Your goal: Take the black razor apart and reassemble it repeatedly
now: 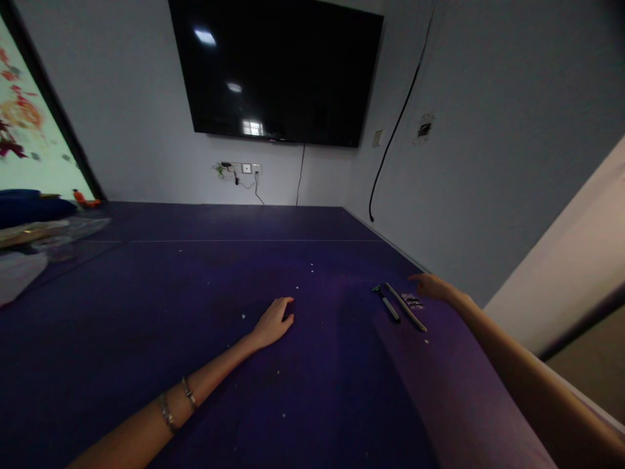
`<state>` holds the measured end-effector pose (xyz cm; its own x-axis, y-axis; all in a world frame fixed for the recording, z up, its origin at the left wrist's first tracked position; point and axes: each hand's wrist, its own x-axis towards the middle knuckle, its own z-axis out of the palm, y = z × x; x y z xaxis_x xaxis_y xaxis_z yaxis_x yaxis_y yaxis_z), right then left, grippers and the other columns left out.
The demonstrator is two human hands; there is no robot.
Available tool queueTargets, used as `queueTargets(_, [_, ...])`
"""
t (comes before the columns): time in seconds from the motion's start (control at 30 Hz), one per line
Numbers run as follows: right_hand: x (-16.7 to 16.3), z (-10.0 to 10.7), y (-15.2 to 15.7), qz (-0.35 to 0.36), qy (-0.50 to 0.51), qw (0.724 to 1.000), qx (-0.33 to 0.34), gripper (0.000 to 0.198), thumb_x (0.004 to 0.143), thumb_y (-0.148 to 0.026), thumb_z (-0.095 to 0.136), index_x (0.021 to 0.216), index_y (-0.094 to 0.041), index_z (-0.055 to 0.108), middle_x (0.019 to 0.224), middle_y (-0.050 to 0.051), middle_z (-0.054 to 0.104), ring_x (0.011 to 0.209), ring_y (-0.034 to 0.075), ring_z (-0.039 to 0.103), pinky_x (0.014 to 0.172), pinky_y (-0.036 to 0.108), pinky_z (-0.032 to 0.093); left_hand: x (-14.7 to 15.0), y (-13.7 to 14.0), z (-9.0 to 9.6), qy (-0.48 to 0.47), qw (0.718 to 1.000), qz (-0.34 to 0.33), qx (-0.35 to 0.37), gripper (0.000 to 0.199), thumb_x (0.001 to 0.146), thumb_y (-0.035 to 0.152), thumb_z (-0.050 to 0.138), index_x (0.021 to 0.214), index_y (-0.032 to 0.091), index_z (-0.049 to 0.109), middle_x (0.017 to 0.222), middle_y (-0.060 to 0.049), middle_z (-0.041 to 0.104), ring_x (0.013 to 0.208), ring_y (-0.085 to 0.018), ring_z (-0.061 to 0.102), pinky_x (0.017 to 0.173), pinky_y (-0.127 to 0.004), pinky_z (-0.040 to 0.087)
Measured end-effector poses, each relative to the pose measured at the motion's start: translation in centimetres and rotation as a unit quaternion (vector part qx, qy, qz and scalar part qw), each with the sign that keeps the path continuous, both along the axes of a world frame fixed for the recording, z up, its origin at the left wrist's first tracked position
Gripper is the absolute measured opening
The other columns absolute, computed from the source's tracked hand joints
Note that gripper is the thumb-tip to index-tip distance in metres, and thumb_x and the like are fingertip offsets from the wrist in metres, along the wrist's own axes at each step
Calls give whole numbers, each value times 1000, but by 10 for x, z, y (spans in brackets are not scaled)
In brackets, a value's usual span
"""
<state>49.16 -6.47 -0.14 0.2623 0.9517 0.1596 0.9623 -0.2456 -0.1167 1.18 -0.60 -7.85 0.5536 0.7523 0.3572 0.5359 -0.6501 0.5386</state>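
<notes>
Razor-like tool (389,309) and slim strip (407,308) laid near right edge of desk (317,384); right hand (431,286) held beyond, grip unclear; left hand (273,322) parted, nothing held.

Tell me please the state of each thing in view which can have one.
Left grip: open, nothing held.
Right grip: no object visible in it; finger curl unclear.
Razor-like tool: lying down, not held.
Long strip: lying beside the tool, not held.
Television: screen dark, with reflections.
Black cable: hanging, lower end loose.
Wall sockets: some plugs inserted.
Purple surface: white bits scattered.
</notes>
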Motion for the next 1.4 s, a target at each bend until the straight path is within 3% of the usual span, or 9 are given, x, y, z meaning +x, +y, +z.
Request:
queueTargets(0.17, [-51,7,32,84,-3,994,-66,38,74,-21,53,110,-17,65,87,7,70,79,19,64,67,23,45,-5,5,3,-26,1000,11,-9,33,80,20,46,113,15,48,117,-10,54,112,-19,50,101,-36,36])
queueTargets(0.3, [-102,1,50,165,42,984,-55,38,74,-19,50,109,-17,65,88,6,69,79,18,64,68,23,45,-22,23,5,-10,999,47,15,33,81,20,45,114,15,48,118,-10,55,112,-19,49,101,-35,36])
queueTargets(0.47, [-160,-19,64,250,74,965,-6,37,76,-16,50,109,-15,64,108,9,66,99,19,60,87,25,43,-55,53,11,90,986,137,15,36,81,24,46,115,12,50,120,-13,54,115,-22,48,100,-34,36])
queueTargets(0.63, [-215,-42,75,251,76,964,35,39,81,-21,48,116,-9,59,115,14,61,108,20,55,95,26,38,-80,69,15,122,974,189,15,38,82,22,43,116,7,50,120,-18,54,115,-25,48,99,-35,36])
queueTargets(0.77, [-247,-62,74,182,53,981,44,44,85,-29,44,124,-11,53,125,16,53,114,24,50,94,33,40,-82,69,10,151,969,195,34,41,84,25,40,119,6,49,125,-18,51,122,-25,42,104,-35,30])
queueTargets(0.93, [-262,-77,66,110,15,992,66,45,89,-31,35,123,-10,54,130,16,50,122,27,42,99,38,34,-77,64,2,174,962,204,51,44,86,31,37,123,10,47,133,-17,45,130,-30,32,106,-43,23])
queueTargets(1.4, [-263,-76,62,112,4,991,73,43,88,-27,34,122,-11,55,131,14,50,124,25,41,100,37,32,-79,63,2,170,963,200,67,45,86,34,36,121,9,51,131,-19,47,128,-31,34,105,-44,26])
